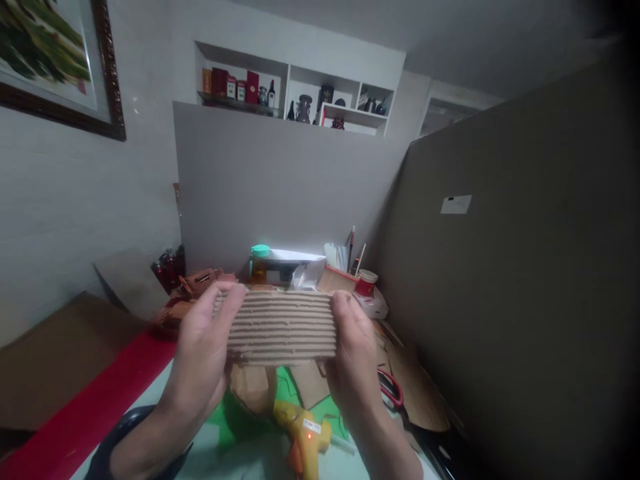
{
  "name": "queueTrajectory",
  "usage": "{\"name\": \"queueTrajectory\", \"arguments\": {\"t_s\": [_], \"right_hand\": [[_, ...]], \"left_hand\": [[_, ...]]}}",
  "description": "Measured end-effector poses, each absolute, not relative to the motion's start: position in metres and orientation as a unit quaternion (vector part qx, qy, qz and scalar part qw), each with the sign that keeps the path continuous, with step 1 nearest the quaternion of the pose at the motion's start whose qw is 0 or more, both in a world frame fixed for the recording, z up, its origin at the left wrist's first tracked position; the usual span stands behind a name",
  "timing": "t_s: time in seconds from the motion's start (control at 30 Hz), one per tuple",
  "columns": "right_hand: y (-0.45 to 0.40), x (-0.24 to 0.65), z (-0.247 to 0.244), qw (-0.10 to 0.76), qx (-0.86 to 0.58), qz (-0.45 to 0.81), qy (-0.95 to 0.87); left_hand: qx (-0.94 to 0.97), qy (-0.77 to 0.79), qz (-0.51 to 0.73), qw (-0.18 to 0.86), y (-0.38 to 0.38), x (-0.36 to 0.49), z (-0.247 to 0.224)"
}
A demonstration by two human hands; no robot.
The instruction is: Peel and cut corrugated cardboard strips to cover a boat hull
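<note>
A rectangular piece of corrugated cardboard (pixel 283 327), its ridges running lengthwise, is held up in front of me between both hands. My left hand (pixel 205 340) grips its left end with the thumb over the near face. At the right end, my right hand (pixel 355 340) pinches it the same way, the fingers mostly hidden behind. Below the piece lies a yellow glue gun (pixel 305 437) with a small red light showing. A curved cardboard form (pixel 253 387) and a flat cardboard scrap (pixel 311 383) are behind it on a green mat (pixel 235 420).
Red-handled scissors (pixel 391 390) and cardboard sheets (pixel 415 387) lie to the right. A jar with a teal lid (pixel 260 260), a box of sticks and brushes (pixel 340 277) and a red tub (pixel 367 283) stand at the back. Grey panels (pixel 295 180) enclose the table.
</note>
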State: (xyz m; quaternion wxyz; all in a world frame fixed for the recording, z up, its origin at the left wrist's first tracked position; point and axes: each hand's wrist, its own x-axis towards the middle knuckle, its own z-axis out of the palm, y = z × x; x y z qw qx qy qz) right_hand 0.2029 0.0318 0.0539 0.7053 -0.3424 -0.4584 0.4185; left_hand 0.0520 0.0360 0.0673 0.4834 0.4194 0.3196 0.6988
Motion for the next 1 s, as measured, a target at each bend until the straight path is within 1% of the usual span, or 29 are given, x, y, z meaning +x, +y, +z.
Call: {"name": "queueTrajectory", "arguments": {"t_s": [0.27, 0.37, 0.47, 0.57, 0.63, 0.77, 0.9, 1.0], "right_hand": [[0.030, 0.210, 0.061, 0.701, -0.332, 0.455, -0.438], [0.028, 0.213, 0.063, 0.695, -0.272, 0.464, -0.478], [0.024, 0.208, 0.063, 0.641, -0.219, 0.474, -0.562], [0.019, 0.196, 0.063, 0.547, -0.264, 0.484, -0.630], [0.015, 0.189, 0.064, 0.510, -0.293, 0.471, -0.657], [0.014, 0.191, 0.068, 0.525, -0.329, 0.422, -0.662], [0.020, 0.205, 0.071, 0.545, -0.373, 0.351, -0.664], [0.024, 0.215, 0.070, 0.570, -0.387, 0.313, -0.654]], "left_hand": [[0.432, 0.315, 0.686, 0.494, 0.032, 0.051, 0.067], [0.420, 0.318, 0.706, 0.474, 0.033, 0.049, 0.068], [0.398, 0.323, 0.735, 0.444, 0.036, 0.048, 0.066], [0.382, 0.328, 0.754, 0.422, 0.039, 0.048, 0.063], [0.378, 0.327, 0.755, 0.423, 0.040, 0.048, 0.062], [0.394, 0.312, 0.723, 0.474, 0.040, 0.045, 0.066], [0.450, 0.283, 0.642, 0.553, 0.042, 0.037, 0.073], [0.497, 0.268, 0.586, 0.581, 0.044, 0.032, 0.075]]}}
